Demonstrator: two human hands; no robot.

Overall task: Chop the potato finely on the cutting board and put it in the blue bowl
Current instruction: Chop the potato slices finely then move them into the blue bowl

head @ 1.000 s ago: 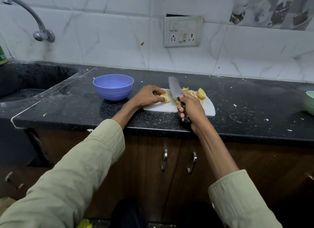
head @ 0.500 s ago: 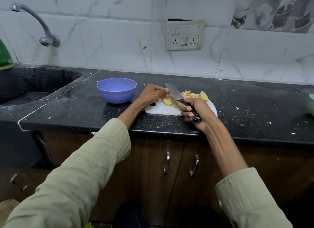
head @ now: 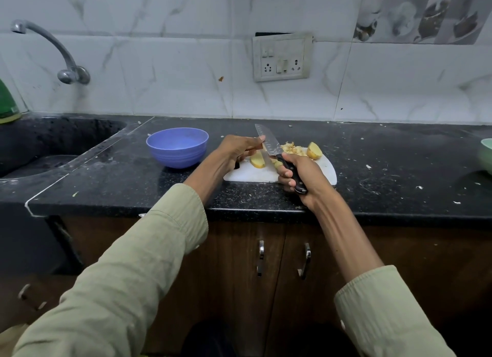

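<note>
Mid-chop: right hand (head: pixel 299 175) clenches the black-handled steel knife (head: pixel 277 154), left hand (head: pixel 237 150) fingertips touch its blade above the yellow potato wedge (head: pixel 257 160); next, probably a steadied downward cut.

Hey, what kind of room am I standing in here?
Most likely a home kitchen. A tap hangs over a dark sink set in the black stone counter, and on a white cutting board the right hand grips a knife over potato pieces.
</note>
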